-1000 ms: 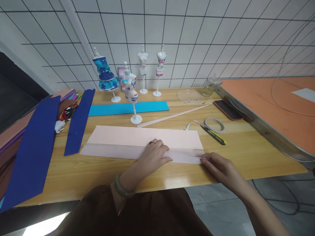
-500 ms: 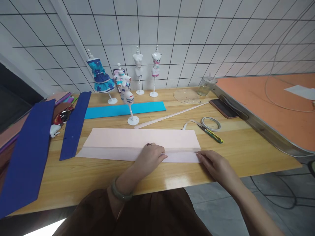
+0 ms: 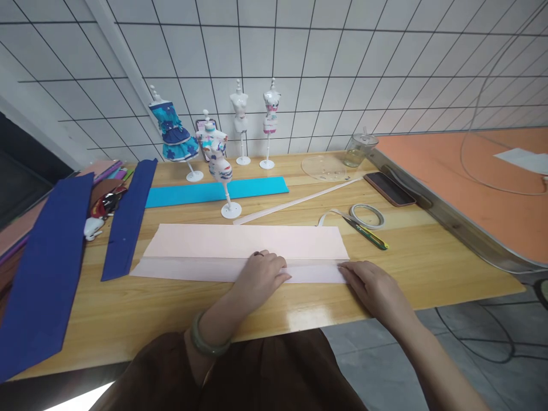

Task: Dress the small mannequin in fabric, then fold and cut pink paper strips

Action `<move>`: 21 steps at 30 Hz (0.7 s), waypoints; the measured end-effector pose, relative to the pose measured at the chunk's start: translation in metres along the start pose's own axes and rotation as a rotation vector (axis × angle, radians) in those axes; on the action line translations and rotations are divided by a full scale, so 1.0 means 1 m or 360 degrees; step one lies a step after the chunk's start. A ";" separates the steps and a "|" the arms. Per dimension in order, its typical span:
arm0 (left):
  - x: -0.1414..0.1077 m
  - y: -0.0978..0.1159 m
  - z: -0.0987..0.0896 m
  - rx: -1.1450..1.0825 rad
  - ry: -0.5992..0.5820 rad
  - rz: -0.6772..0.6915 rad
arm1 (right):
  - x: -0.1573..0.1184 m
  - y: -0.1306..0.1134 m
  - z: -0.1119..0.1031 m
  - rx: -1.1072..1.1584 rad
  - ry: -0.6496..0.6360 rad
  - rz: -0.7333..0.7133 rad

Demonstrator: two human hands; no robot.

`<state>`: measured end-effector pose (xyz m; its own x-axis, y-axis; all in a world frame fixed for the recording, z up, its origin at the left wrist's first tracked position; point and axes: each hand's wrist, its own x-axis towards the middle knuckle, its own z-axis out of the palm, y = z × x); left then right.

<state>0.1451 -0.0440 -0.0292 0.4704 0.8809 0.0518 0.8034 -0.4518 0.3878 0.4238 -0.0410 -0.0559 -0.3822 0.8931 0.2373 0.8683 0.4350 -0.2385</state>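
Observation:
A long pale pink paper sheet [image 3: 248,241] lies across the wooden table, with a crease running lengthwise and a paler strip along its near side. My left hand [image 3: 263,277] presses on the middle of that strip, its fingers closed on the fold. At the sheet's right end, my right hand [image 3: 370,282] pinches the paper near the crease with fingers together. Behind the sheet lies a narrow pink strip [image 3: 295,201]. A roll of tape [image 3: 367,217] and a green-yellow cutter [image 3: 368,235] rest beyond my right hand.
Small mannequins [image 3: 220,168] stand at the back. A turquoise strip [image 3: 184,195] lies behind the sheet, dark blue pieces [image 3: 47,268] at the left. A phone [image 3: 389,189], a clear plate [image 3: 324,168] and a glass jar [image 3: 358,149] sit at the back right.
My right hand has shifted slightly left along the paper's edge. My left hand stays nearly in place on the fold, and the view has moved a little.

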 end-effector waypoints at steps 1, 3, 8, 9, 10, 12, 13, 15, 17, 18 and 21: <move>-0.001 0.000 0.000 0.0002 0.0007 0.0003 | 0.000 0.000 0.000 0.0003 0.0008 -0.0002; -0.002 -0.001 0.001 0.0009 0.0017 0.0010 | 0.000 0.000 0.001 0.0002 0.0020 0.0001; -0.004 -0.001 0.005 0.0131 0.0068 0.0036 | 0.000 -0.001 0.003 -0.0035 0.0076 0.0008; -0.005 0.000 0.006 0.0199 0.0101 0.0044 | 0.000 -0.001 0.004 -0.0044 0.0084 0.0002; -0.006 0.001 0.007 0.0270 0.0142 0.0063 | 0.000 -0.002 0.004 -0.0054 0.0090 -0.0004; -0.008 0.003 0.008 0.0382 0.0234 0.0165 | -0.001 -0.002 0.005 -0.0076 0.0094 -0.0010; -0.009 0.004 0.007 0.0408 0.0265 0.0251 | -0.001 -0.003 0.005 -0.0089 0.0097 -0.0008; -0.011 0.007 0.007 0.0411 0.0268 0.0436 | -0.002 -0.004 0.006 -0.0105 0.0116 -0.0002; -0.011 0.009 0.006 0.0383 0.0206 0.0569 | -0.002 -0.004 0.006 -0.0108 0.0139 0.0005; -0.010 0.010 0.006 0.0362 0.0169 0.0612 | -0.003 -0.005 0.006 -0.0108 0.0148 0.0006; -0.008 0.014 0.009 0.0310 0.0104 0.0691 | -0.003 -0.004 0.007 -0.0117 0.0155 0.0022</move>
<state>0.1563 -0.0588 -0.0323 0.7586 0.6093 0.2309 0.5943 -0.7923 0.1382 0.4190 -0.0450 -0.0623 -0.3407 0.8819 0.3258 0.8954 0.4100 -0.1736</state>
